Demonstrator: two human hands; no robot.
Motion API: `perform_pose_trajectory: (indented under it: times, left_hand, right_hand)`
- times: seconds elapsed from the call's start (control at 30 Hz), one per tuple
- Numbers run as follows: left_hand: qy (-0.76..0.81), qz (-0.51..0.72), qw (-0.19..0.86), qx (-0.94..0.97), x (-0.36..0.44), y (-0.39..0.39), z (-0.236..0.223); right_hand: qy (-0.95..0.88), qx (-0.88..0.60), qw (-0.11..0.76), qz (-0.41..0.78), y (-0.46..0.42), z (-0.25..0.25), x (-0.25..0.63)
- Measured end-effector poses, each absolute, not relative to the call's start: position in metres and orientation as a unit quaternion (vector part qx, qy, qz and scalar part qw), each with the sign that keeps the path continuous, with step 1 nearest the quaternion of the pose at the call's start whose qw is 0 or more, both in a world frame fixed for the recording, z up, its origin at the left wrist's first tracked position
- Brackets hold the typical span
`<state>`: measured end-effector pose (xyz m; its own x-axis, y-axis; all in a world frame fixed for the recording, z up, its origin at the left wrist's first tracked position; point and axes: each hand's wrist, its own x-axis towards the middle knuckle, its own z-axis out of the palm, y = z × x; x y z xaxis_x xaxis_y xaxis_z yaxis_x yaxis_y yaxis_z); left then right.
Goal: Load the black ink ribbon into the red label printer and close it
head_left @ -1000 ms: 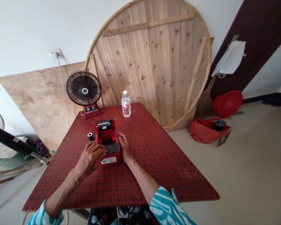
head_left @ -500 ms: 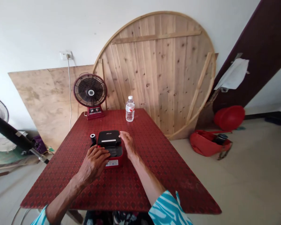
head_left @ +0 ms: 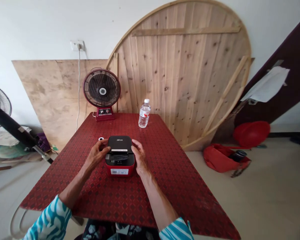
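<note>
A small red and black printer [head_left: 120, 163] rests on the table in front of me, a white label on its near side. Its black lid [head_left: 119, 143] bears white lettering and a white strip. My left hand [head_left: 98, 154] grips the lid's left side, fingers bent and thumb on its edge. On the other side my right hand [head_left: 140, 156] holds the lid's right edge, fingers curved around it. Behind my left fingers shows the white end of a small roll [head_left: 101, 138]; the rest of it is hidden.
The table [head_left: 170, 193] has a red patterned cover. A water bottle [head_left: 144, 114] and a dark red fan [head_left: 102, 93] stand towards its far end. Behind leans a large round wooden board [head_left: 175, 70]. A red bag [head_left: 216, 159] lies on the floor at right.
My left hand has moved from the printer's near opening up to the lid's left side. The near part, open before, now shows a black cover. My right hand has come onto the lid's right edge.
</note>
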<state>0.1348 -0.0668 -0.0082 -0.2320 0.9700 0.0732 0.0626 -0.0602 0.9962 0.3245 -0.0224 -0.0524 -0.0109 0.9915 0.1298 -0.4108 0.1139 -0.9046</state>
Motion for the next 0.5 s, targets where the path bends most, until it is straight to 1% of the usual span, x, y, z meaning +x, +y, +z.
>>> perform_pose_trajectory:
  times: [0.1,0.27,0.5]
  left_hand:
    - [0.546,0.564,0.451,0.423,0.141,-0.068,-0.006]
    - [0.546,0.582,0.455,0.394,0.146,-0.073,-0.004]
    - [0.533,0.561,0.501,0.387,0.135,-0.097,-0.019]
  right_hand:
    - [-0.436,-0.337,0.615,0.564,-0.024,-0.052,0.326]
    - [-0.428,-0.329,0.619,0.571,-0.026,-0.052,0.324]
    - [-0.354,-0.377,0.626,0.583,-0.026,-0.084,0.314]
